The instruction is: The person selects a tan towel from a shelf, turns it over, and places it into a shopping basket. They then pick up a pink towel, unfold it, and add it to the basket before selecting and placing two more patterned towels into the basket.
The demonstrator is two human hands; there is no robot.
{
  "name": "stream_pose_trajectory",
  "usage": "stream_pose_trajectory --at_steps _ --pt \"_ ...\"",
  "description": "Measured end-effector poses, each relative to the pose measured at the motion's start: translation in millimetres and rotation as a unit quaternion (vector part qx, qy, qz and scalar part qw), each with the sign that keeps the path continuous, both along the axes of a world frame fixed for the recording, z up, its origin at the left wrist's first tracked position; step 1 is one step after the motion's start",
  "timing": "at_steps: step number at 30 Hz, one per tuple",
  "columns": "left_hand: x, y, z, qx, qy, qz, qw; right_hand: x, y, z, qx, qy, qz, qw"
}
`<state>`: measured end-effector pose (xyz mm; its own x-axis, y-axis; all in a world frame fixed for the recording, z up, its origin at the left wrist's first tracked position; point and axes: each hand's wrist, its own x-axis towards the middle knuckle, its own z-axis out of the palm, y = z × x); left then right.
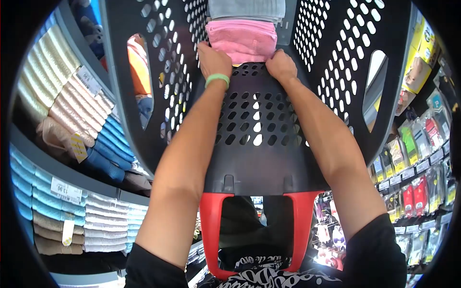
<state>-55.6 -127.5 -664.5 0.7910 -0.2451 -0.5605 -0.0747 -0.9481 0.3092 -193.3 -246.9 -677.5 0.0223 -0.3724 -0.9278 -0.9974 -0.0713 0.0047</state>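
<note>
Between left hand [214, 62] and right hand [283, 66], curled round its near corners, the pink cloth [244, 41], seemingly light and soft, is best supported underneath.

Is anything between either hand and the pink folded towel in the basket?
Nothing visible: the left hand and right hand are at the pink folded towel's near corners. The gray folded fabric lies beyond it.
</note>
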Motion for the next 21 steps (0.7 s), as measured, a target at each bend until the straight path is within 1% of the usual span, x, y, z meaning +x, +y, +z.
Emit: stream_pose_trajectory --at_steps 2,4,5,6,8,9,10,11,12,13,14,15,16,17,18,19,20,21 --pt "-11.7 3.3 28.0 0.002 -0.031 -0.14 0.99 1.1 8.3 8.2 -0.017 -0.017 0.013 1.0" --pt "-22.2 6.0 48.1 -0.002 0.033 -0.209 0.977 3.1 15.8 29.5 -0.099 -0.005 0.044 0.994" --pt "-26.7 6.3 61.8 -0.012 0.07 -0.187 0.98 2.4 15.7 42.5 -0.08 -0.025 0.041 0.996" --pt "-30.2 8.8 76.1 -0.016 0.068 -0.186 0.98 0.4 15.3 59.8 -0.085 -0.026 0.042 0.995" --pt "-30.0 10.3 107.1 -0.022 0.115 -0.172 0.978 3.5 10.3 106.3 0.037 -0.06 0.067 0.995" --pt "-24.5 4.6 135.1 -0.037 0.132 -0.148 0.979 2.8 11.5 128.2 0.035 -0.082 0.075 0.993" --pt "-21.9 4.1 158.9 -0.031 0.153 -0.135 0.978 -3.2 17.2 148.2 0.031 -0.106 0.085 0.99" --pt "-18.3 2.4 187.1 -0.041 0.171 -0.105 0.979 -8.9 21.8 169.8 0.031 -0.123 0.077 0.989" --pt "-18.7 11.3 203.3 -0.067 0.174 -0.079 0.979 -8.2 20.1 194.8 0.03 -0.144 0.071 0.987" --pt "-12.5 13.3 233.0 -0.073 0.208 -0.052 0.974 -2.5 14.9 229.8 0.025 -0.155 0.058 0.986" --pt "-7.7 20.2 257.8 -0.122 0.227 -0.022 0.966 -1.9 13.4 266.4 0.025 -0.164 0.047 0.985" --pt "-4.8 22.6 281.7 -0.165 0.214 0.009 0.963 -9.4 14.3 284.9 -0.009 -0.214 0.064 0.975" --pt "0.4 26.9 308.3 -0.175 0.178 -0.002 0.968 -18.9 14.1 293.0 -0.04 -0.265 0.084 0.96" --pt "5.7 32.5 333.1 -0.195 0.196 0.052 0.96 -26.2 13.3 303.4 -0.024 -0.28 0.054 0.958" --pt "11.2 41.2 355.5 -0.224 0.205 0.084 0.949 -25.9 5.3 314.7 -0.006 -0.299 0.028 0.954" --pt "15.8 48.0 377.2 -0.232 0.209 0.139 0.94 -24.2 -5.4 331.5 0.0 -0.323 0.047 0.945" --pt "19.9 57.0 404.5 -0.235 0.192 0.152 0.941 -28.4 -11.1 346.8 0.013 -0.344 0.068 0.937" --pt "18.8 73.8 415.1 -0.268 0.168 0.175 0.932 -32.9 -16.9 352.8 0.037 -0.351 0.06 0.934"
